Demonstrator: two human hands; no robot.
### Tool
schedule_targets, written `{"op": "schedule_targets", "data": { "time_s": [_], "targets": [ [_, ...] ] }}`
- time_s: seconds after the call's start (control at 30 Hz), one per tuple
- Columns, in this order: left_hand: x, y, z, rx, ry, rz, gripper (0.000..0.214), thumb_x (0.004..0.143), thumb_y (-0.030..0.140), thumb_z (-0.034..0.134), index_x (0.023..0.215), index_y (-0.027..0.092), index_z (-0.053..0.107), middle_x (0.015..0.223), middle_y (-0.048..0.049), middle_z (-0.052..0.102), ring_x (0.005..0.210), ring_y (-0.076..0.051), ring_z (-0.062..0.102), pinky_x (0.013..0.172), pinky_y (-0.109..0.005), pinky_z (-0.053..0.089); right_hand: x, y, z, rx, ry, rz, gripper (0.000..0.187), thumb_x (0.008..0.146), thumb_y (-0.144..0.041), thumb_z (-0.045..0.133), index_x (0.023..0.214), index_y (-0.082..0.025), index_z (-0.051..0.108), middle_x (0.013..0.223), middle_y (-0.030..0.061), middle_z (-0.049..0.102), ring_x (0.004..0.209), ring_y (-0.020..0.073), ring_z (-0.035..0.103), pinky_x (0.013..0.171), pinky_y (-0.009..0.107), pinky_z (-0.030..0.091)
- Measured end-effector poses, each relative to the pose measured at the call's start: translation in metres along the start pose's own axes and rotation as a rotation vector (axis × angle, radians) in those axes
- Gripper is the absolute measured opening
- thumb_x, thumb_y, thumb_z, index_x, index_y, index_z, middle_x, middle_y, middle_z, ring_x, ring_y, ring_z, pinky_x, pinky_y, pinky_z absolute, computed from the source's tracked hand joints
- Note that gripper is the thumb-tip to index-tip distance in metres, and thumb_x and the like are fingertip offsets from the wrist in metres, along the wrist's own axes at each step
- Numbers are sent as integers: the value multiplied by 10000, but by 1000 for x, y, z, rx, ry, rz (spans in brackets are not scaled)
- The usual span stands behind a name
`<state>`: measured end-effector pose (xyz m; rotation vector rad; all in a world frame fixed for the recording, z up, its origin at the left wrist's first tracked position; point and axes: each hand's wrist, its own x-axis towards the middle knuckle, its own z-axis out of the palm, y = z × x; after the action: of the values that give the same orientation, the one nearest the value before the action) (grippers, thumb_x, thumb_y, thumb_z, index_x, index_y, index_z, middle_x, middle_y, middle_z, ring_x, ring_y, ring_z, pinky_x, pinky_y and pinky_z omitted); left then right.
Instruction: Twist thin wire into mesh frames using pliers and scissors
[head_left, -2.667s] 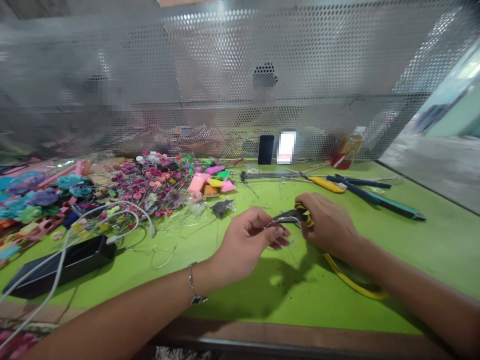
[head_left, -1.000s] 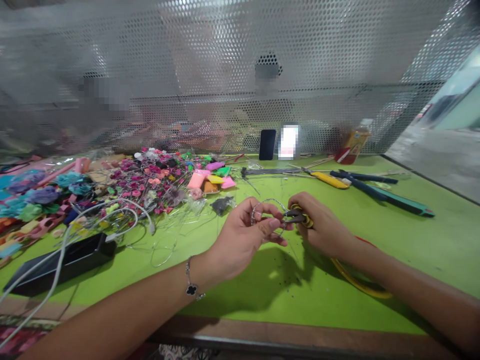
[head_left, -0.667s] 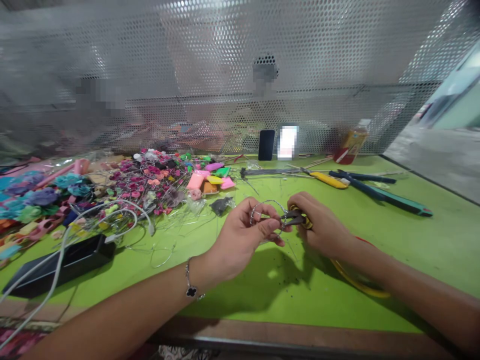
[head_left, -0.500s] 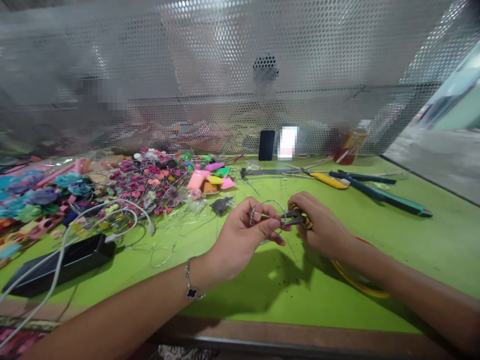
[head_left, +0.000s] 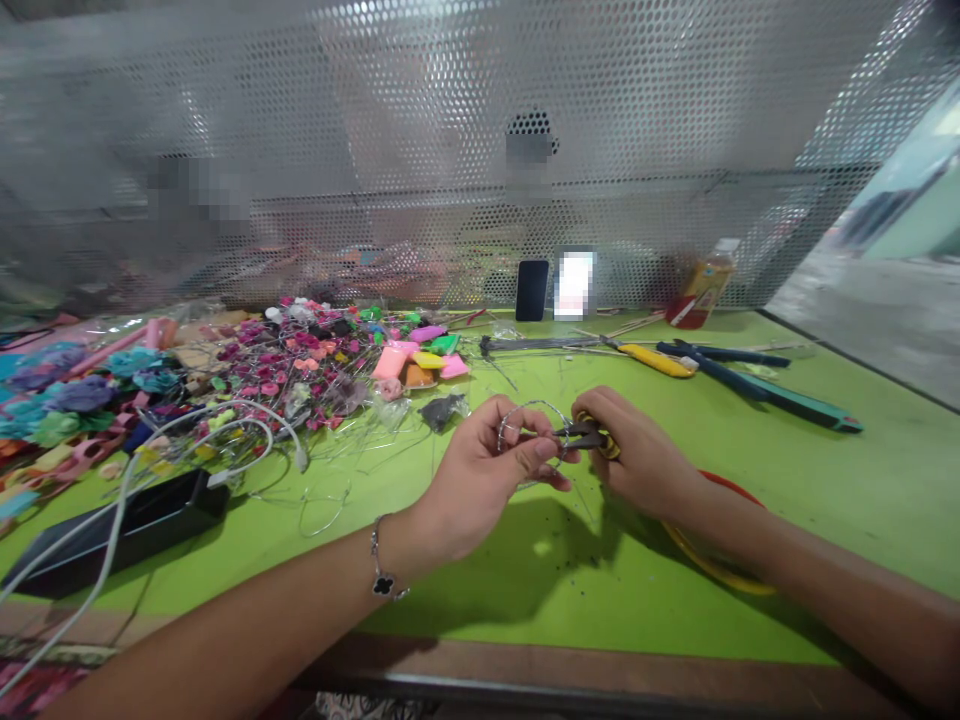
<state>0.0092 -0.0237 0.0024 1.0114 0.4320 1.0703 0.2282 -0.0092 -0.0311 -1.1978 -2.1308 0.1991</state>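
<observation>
Between thumb and fingers, my left hand [head_left: 487, 475] pinches a ring of twisted silvery wire [head_left: 534, 405], held just above the green tabletop. My right hand [head_left: 637, 450] grips a pair of pliers [head_left: 589, 436] with dark jaws and yellow handles. The jaws meet the right side of the wire ring, close to my left fingertips; whether they bite on the wire I cannot tell. Part of the ring is hidden behind my left fingers. A red and yellow curved piece [head_left: 720, 570] shows beneath my right forearm, perhaps the plier handles.
Clay-coloured flowers on wires [head_left: 300, 365] and bright clay packets [head_left: 405, 360] heap up at left. A black box [head_left: 120, 530] with a white cable [head_left: 124, 480] lies nearer. Behind stand two phones [head_left: 532, 290] and a bottle [head_left: 703, 285]; a yellow cutter [head_left: 656, 360] and large pliers [head_left: 757, 385] lie right.
The plier jaws have shifted slightly left and reach further into the wire ring, toward my left fingertips. My left hand stays almost in place, still pinching the ring.
</observation>
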Motion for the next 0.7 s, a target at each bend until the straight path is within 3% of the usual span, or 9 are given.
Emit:
{"op": "schedule_targets", "data": {
  "time_s": [0.27,0.7],
  "targets": [
    [-3,0,2,-5,-14,-44,480,832,298,881,804,193,414,898,29,621,824,-161,737,668,-292,647,-1,-2,0,3,36,7,352,682,-4,515,939,-242,486,895,36,562,761,213,524,668,327,426],
    [-2,6,4,-112,-168,-115,467,843,291,877,816,186,422,934,23,633,843,-171,765,642,-254,623,-5,-7,1,46,44,-12,271,723,-62,579,905,-246,502,807,3,530,680,183,495,588,293,366]
  ]
}}
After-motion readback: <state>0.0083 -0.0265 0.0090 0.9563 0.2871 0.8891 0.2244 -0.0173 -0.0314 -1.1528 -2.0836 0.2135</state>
